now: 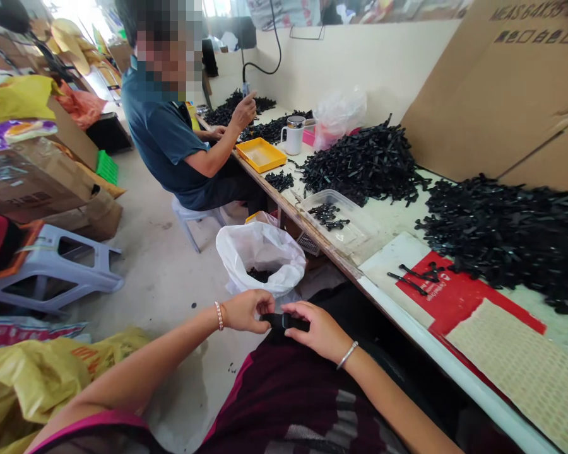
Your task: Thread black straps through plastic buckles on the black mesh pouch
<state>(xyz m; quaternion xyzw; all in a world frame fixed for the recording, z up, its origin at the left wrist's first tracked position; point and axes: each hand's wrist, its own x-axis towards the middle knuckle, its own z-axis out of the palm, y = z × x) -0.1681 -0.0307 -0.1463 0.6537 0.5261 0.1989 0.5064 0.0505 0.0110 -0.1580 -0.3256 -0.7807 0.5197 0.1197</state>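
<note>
You held one black strip (274,320) in front of you, out over your dark clothing (260,384), with both hands on it. Its long axis ran nearly straight across, from 9 o'clock to 3 o'clock, the 3 o'clock end sitting slightly lower in view, and a greyer band crossed it near the middle. Your left hand (250,312) came in from the 9 o'clock side, its thumb and fingertips pinched together on that end. Your right hand (319,328) met it from 3 o'clock, fingers bent over the far edge and thumb along the near edge, gripping it across its width. Neither hand was nearer: both touched the strip, though your right covered more of its length. How firmly each one pressed could not be told.

Close by, toward 11 o'clock, an open white bag (234,252) stood on the floor with dark contents low inside. The workbench (392,215) ran along your right; a clear tray (355,234) with a few black pieces lay at 1 o'clock, and several loose black pieces (419,277) lay between 2 and 3 o'clock, partly on a red card (483,302). A co-worker (163,139) sat between 10 and 11 o'clock, one hand raised.
</note>
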